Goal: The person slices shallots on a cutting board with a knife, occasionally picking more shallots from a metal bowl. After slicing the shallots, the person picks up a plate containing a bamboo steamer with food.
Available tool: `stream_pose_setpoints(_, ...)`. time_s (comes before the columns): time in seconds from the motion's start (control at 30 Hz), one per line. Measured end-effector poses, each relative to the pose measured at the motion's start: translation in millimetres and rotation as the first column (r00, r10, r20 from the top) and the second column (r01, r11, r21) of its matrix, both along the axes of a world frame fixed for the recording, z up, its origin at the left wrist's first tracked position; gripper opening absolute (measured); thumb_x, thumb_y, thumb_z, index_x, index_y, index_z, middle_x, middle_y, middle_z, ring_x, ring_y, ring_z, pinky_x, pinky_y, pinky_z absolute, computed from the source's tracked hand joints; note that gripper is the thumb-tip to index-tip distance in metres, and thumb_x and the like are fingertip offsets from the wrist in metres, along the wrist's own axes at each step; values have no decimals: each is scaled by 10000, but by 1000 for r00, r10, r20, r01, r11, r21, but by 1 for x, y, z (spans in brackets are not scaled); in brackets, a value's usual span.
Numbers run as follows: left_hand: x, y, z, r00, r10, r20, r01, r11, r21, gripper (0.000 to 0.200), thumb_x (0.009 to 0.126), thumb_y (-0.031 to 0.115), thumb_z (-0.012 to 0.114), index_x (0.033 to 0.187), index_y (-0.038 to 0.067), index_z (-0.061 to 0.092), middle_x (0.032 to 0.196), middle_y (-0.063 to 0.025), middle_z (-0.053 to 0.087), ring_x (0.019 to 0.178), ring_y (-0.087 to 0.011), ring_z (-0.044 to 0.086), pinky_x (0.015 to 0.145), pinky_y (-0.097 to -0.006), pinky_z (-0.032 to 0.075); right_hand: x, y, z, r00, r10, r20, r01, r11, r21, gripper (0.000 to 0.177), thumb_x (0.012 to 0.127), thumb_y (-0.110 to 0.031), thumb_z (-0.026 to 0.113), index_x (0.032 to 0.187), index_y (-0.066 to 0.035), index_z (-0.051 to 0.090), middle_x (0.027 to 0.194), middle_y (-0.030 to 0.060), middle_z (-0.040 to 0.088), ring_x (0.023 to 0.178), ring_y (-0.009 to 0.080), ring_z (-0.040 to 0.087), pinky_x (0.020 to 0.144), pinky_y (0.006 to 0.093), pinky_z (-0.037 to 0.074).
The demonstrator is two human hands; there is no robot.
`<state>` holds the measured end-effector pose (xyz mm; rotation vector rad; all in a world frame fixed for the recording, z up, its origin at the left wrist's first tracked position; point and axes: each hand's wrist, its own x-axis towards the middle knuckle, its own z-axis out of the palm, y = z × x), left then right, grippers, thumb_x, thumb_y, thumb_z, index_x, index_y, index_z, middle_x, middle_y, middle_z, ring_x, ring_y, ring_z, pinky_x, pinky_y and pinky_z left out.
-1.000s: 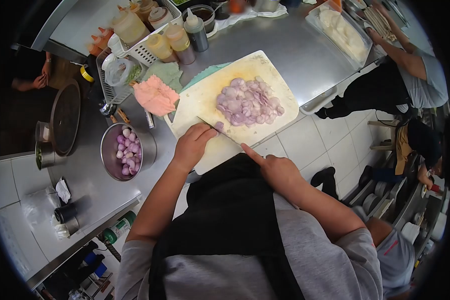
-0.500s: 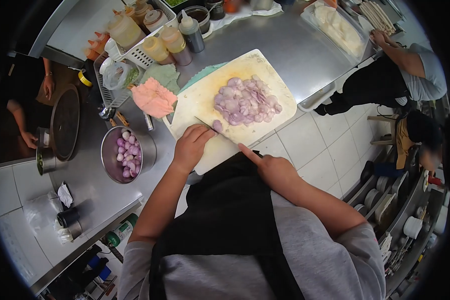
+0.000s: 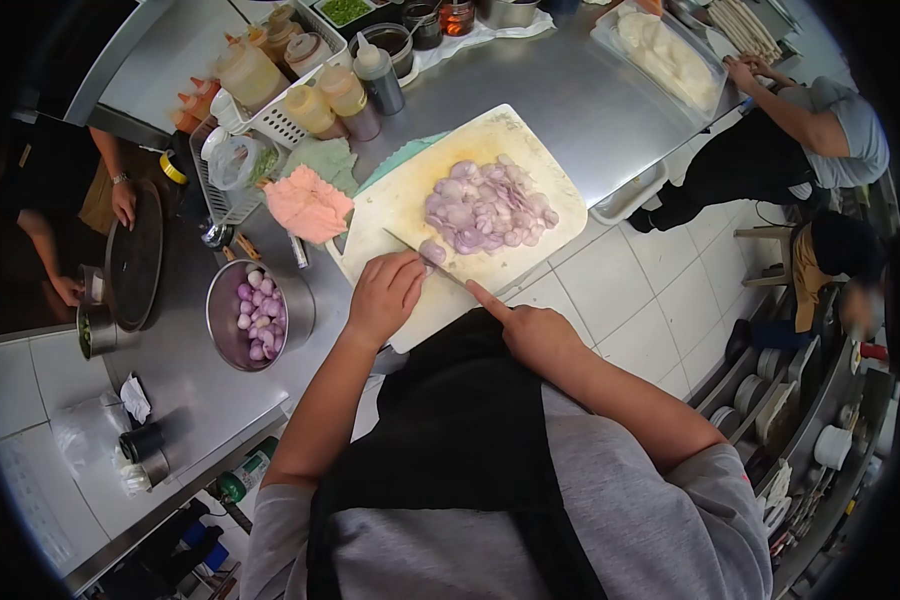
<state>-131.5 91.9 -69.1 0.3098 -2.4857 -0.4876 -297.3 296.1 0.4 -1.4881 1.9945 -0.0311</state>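
Note:
A white cutting board [image 3: 370, 215] lies at an angle on the steel counter, with a heap of sliced purple onions [image 3: 490, 205] on it. My right hand [image 3: 535, 335] is closed on a knife [image 3: 448, 273], its index finger stretched along the back; the handle is hidden in the hand. Beside the blade, my left hand [image 3: 385, 297] presses its bent fingers against a small onion piece [image 3: 432, 251]. Left of the board stands a steel pot [image 3: 218, 325] holding several whole peeled purple onions [image 3: 260, 315].
Pink cloth [image 3: 308, 203] and green cloth [image 3: 325, 160] lie beyond the board's left corner. Sauce bottles [image 3: 375, 75] stand behind them. A tray of dough [image 3: 660, 55] is at the back right. One person [image 3: 805, 135] works at right; another person's hand [image 3: 123, 203] touches a round dark lid.
My hands and the knife have shifted slightly. At left, the other person's hand has come down onto the dark lid. The view has tilted a little.

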Motion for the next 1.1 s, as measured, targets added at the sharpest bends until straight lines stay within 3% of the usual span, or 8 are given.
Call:
stream_pose_setpoints(0.07,-3,1,1,1000,-9,-4,9,1000,-21,202,836,52,734,1028,81,679,1027,-87,674,955,-288,651,786,-382,547,-3,3,-1,1000,-17,-20,17,1000,-12,872,915,-80,549,1630,-340,122,758,182,691,639,332,702,559,458,577)
stream_pose_setpoints(0.13,-4,4,-5,999,52,8,-52,992,113,228,821,23,754,1022,63,656,967,-91,682,883,-281,663,737,-370,548,-2,4,0,999,-30,-33,29,999,-25,871,915,-88,553,1631,-328,119,747,180,688,636,335,701,560,464,576)
stream_pose_setpoints(0.33,2,11,-10,995,97,25,-100,969,226,202,843,13,743,1023,56,663,970,-93,681,869,-277,668,722,-358,571,5,1,3,999,-37,20,37,999,-18,859,914,-80,546,1631,-313,135,763,184,694,636,340,700,565,468,577)
stream_pose_setpoints(0.53,4,11,-7,994,106,9,-106,977,186,218,847,40,742,1053,66,675,1094,-88,674,955,-285,668,821,-374,557,11,-13,2,1000,-6,-4,6,1000,-19,879,894,-39,534,1634,-300,140,781,190,694,649,345,706,572,471,584)
stream_pose_setpoints(0.83,7,8,-10,993,115,-13,-113,987,112,209,847,35,724,1052,73,709,1062,-83,687,955,-285,669,804,-372,558,11,-10,1,999,21,-32,-23,997,-74,891,882,-39,544,1634,-312,150,781,192,684,651,346,705,565,461,583)
stream_pose_setpoints(1.0,10,7,-12,992,122,16,-123,985,118,212,841,21,712,1047,70,713,1055,-80,691,951,-276,672,794,-372,561,6,22,35,990,79,-115,-79,997,3,877,907,-75,556,1636,-321,134,766,168,665,614,313,693,540,439,578)
stream_pose_setpoints(1.1,9,8,-12,994,109,19,-110,988,112,211,845,23,705,1052,65,711,1059,-79,693,952,-271,673,792,-373,563,11,17,11,995,40,-94,-45,997,-56,879,908,-70,556,1636,-321,132,748,157,653,596,301,687,530,434,576)
